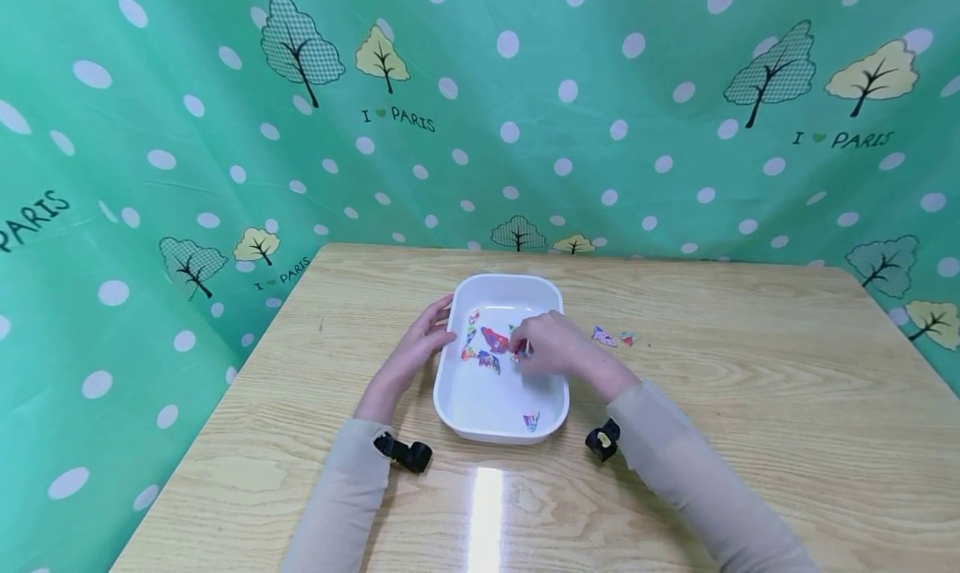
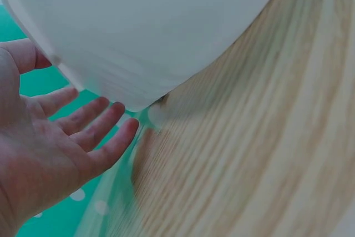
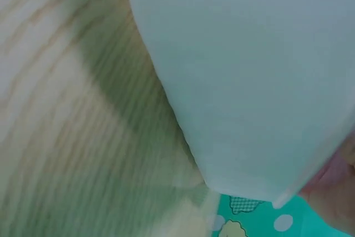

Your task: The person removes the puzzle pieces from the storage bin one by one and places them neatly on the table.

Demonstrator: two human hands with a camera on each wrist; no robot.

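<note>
Head view: right hand (image 1: 550, 341) inside white tray (image 1: 480, 399) (left hand (image 1: 422, 339) alongside).

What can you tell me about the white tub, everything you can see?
The tub is white, round-cornered, open-topped and looks plastic. It stands upright on the table, its long sides running front to back. Colorful pieces lie inside. The left hand touches its left rim; the right hand reaches in over its right.

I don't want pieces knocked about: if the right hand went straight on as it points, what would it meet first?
Probably the large red piece in the white tray, just ahead of the right hand; depth is unclear, so the tray's floor might come first.
</note>
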